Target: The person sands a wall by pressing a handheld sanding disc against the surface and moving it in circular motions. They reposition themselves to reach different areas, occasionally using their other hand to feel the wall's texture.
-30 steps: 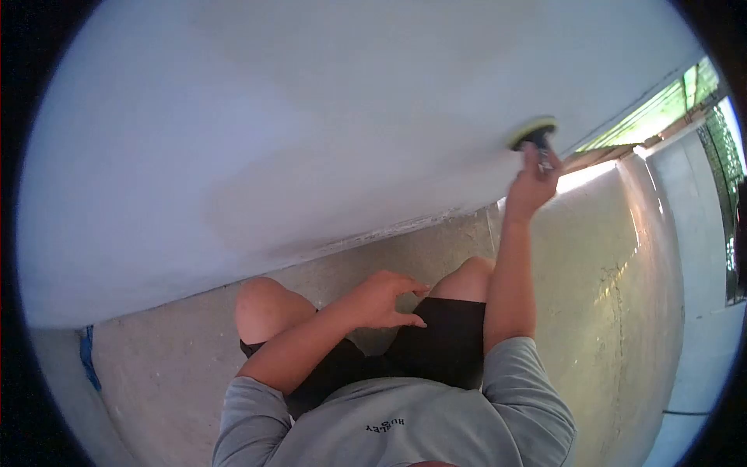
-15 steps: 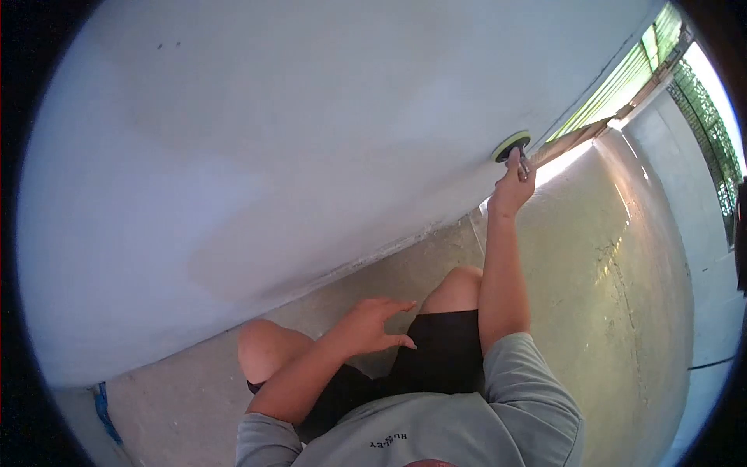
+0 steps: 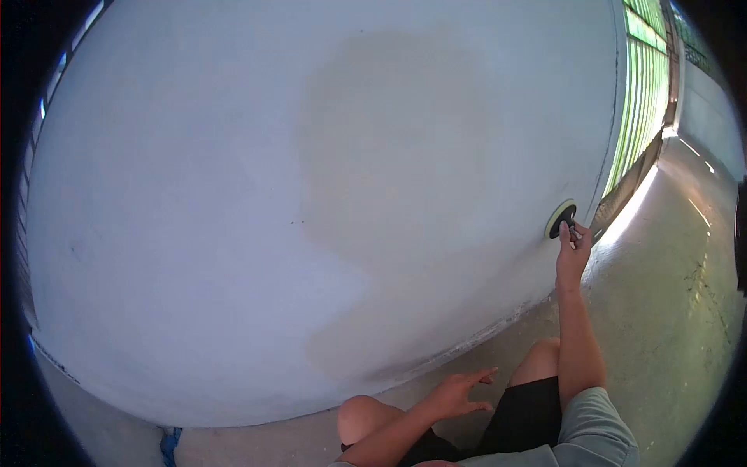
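My right hand [image 3: 574, 247] is stretched out to the right, its fingers closed on a round sanding pad [image 3: 562, 219] with a black back and a pale yellow-green rim. The pad's rim side is against the pale wall [image 3: 210, 171], low down near the wall's right-hand edge. Over my lap, between my bent knees, my left hand [image 3: 455, 395] hovers with thumb and fingers apart and holds nothing.
A slatted gate [image 3: 642, 109] lets in bright light beyond the wall's right edge. Concrete floor [image 3: 661, 311] runs along the wall's foot and to the right. Some blue material [image 3: 170, 445] lies on the floor at lower left.
The view has turned left and up, so the wall, pad and both hands appear farther right and lower. My right hand still holds the pad at the wall; my left hand stays open.
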The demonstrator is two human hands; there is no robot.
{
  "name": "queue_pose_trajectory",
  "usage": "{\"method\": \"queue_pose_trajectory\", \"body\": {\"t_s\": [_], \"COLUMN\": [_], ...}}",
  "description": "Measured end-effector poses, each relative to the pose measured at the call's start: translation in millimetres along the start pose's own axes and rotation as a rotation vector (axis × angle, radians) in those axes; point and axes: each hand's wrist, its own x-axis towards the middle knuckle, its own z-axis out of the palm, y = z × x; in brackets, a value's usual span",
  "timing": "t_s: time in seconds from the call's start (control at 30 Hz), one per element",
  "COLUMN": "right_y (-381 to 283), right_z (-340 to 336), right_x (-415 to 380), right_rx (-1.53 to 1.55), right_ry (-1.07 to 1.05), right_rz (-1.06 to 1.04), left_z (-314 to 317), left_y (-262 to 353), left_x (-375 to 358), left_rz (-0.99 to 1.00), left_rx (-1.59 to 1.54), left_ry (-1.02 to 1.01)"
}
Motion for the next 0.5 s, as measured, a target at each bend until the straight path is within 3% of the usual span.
{"method": "queue_pose_trajectory", "body": {"t_s": [0.17,0.27,0.4,0.5], "right_y": [-17.8,10.4,31.5,8.3], "right_z": [6.2,-2.2,-3.4,-2.9], "right_x": [-21.7,-1.6,3.8,-4.5], "right_rx": [0.130,0.117,0.100,0.093], "right_ry": [-0.147,-0.059,-0.034,-0.078], "right_rz": [-0.069,0.210,0.103,0.094], "left_z": [10.4,5.8,10.5,20.3], "left_y": [-9.7,-9.4,-14.8,-25.1], "left_x": [2.9,7.6,5.7,5.0], "left_rz": [-0.070,-0.002,0.027,0.028], "left_rx": [0.018,0.090,0.146,0.198], "left_ry": [-0.037,0.011,0.017,0.035]}}
